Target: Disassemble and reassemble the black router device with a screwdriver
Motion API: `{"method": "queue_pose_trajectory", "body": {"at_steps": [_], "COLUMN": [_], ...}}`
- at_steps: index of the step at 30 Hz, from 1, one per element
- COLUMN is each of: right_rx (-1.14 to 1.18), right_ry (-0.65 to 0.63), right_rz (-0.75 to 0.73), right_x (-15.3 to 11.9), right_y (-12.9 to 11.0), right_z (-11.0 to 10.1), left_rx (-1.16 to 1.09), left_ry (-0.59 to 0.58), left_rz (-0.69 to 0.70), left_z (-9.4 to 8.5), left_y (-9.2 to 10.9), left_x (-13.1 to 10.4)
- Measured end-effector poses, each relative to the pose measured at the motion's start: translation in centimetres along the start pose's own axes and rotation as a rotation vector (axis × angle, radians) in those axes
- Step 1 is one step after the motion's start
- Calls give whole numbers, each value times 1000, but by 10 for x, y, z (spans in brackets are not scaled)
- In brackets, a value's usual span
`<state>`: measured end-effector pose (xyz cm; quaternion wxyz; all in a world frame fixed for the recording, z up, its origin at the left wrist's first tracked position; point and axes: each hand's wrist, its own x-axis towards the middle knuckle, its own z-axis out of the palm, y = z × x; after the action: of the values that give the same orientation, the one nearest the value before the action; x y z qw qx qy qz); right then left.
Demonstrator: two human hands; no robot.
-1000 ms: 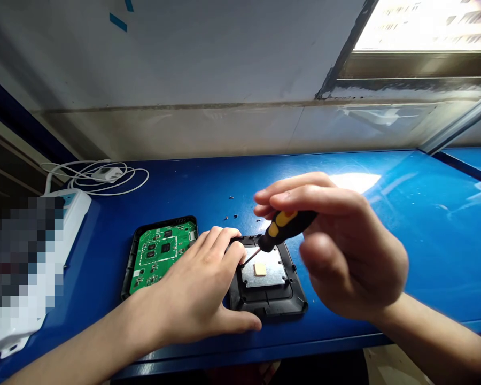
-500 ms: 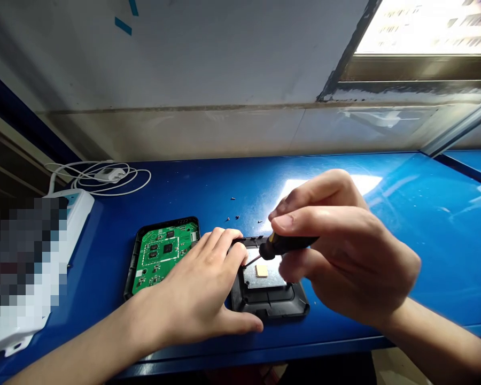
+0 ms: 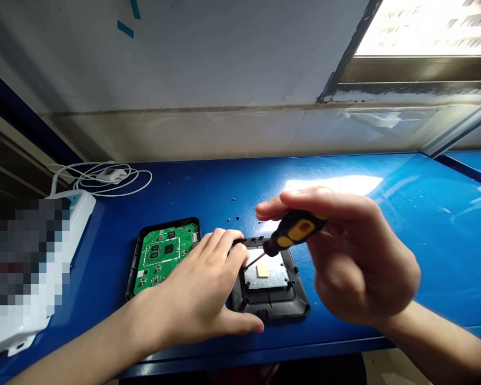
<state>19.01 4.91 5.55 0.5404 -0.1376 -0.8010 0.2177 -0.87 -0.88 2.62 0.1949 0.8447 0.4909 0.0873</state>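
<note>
My right hand (image 3: pixel 353 256) holds a black and yellow screwdriver (image 3: pixel 292 233) by its handle, fingers stretched over it. The thin shaft slants down left to the upper left corner of a silver metal plate (image 3: pixel 266 280). This plate, with a small tan square pad (image 3: pixel 262 271) on it, lies in a black plastic cover (image 3: pixel 270 307). My left hand (image 3: pixel 204 272) rests over the cover's left edge, thumb spread, its fingertips beside the screwdriver tip. Left of it, partly under my wrist, lies a green circuit board (image 3: pixel 160 251) in a black housing (image 3: pixel 134 267).
Several small screws (image 3: pixel 238 218) lie on the blue table (image 3: pixel 192 187) behind the cover. A coiled white cable with a plug (image 3: pixel 112 175) lies at the back left. A white device (image 3: pixel 82 206), partly pixelated, stands at the left edge.
My right hand's fingers have loosened and stretched out around the handle, and the screwdriver has turned, showing more yellow. My left hand stays nearly in place on the cover.
</note>
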Motion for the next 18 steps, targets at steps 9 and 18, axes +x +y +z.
{"method": "queue_pose_trajectory", "body": {"at_steps": [9, 18], "right_rx": [-112, -113], "right_ry": [-13, 60], "right_rz": [-88, -118], "right_x": [-1, -4], "right_y": [-2, 12], "right_z": [-2, -3], "left_rx": [-31, -22], "left_ry": [1, -17], "left_rz": [-8, -10], "left_z": [0, 0], "left_y": [-1, -2], "left_x": [1, 0]}}
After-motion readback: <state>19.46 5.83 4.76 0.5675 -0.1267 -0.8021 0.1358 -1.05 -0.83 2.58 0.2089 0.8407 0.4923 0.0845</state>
